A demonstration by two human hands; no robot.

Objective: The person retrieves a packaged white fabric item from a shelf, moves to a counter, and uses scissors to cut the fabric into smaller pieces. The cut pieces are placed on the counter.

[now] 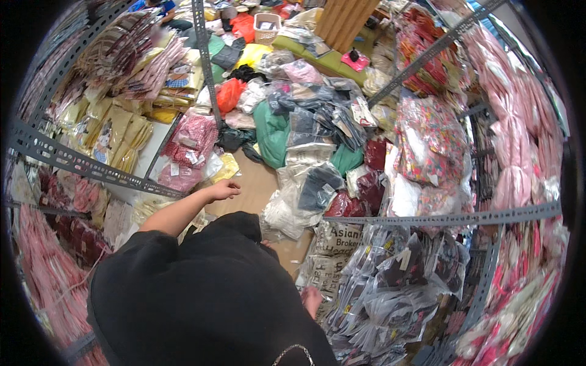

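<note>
My left arm reaches forward over the bare floor, and my left hand [224, 190] hangs there with fingers loosely bent and nothing seen in it. Closest to it is a yellow bagged garment [226, 167], apart from the hand. My right hand [311, 301] shows partly at the right side of my black top [201, 293], its fingers too hidden to read. Beside it are bagged cream garments with dark lettering [326, 271] and a stack of clear-bagged dark garments [390, 280]. Whether it touches them I cannot tell.
Grey perforated metal shelf frames [91, 166] stand on both sides, loaded with bagged clothes. A pile of bagged garments [308, 128] covers the floor ahead. Farther back are a white basket [267, 27], a wooden pillar [345, 23] and, top left, another person [166, 11].
</note>
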